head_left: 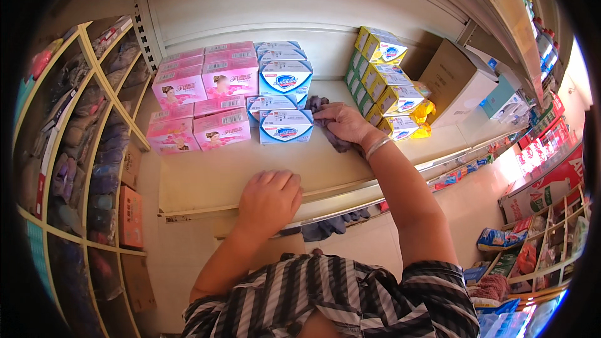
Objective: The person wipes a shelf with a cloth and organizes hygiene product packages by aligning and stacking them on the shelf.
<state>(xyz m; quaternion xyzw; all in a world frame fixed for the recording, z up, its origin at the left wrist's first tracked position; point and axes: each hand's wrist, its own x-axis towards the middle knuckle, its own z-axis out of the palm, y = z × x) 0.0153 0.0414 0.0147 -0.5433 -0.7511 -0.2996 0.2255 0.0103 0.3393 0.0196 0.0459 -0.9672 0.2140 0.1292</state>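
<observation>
My right hand [345, 121] grips a dark grey-purple cloth [342, 142] on the pale shelf board [206, 180]. The bunched cloth lies against the right side of the white-and-blue Safeguard soap boxes [286, 134]. Left of those stand stacked pink soap boxes [221, 127]. My left hand [272, 193] rests back up near the board's front edge, fingers curled close together, its palm hidden. To the right of my right hand, yellow-and-white Safeguard boxes [399, 99] rise in stacks, with green sides facing the cloth.
Yellow plastic packets [422, 115] and a large open carton [458, 82] stand farther right. Another shelf [504, 14] overhangs on that side. A divided rack [87, 150] of bagged goods borders the left. Tiled floor [462, 209] shows below, with more stocked racks [535, 263] at lower right.
</observation>
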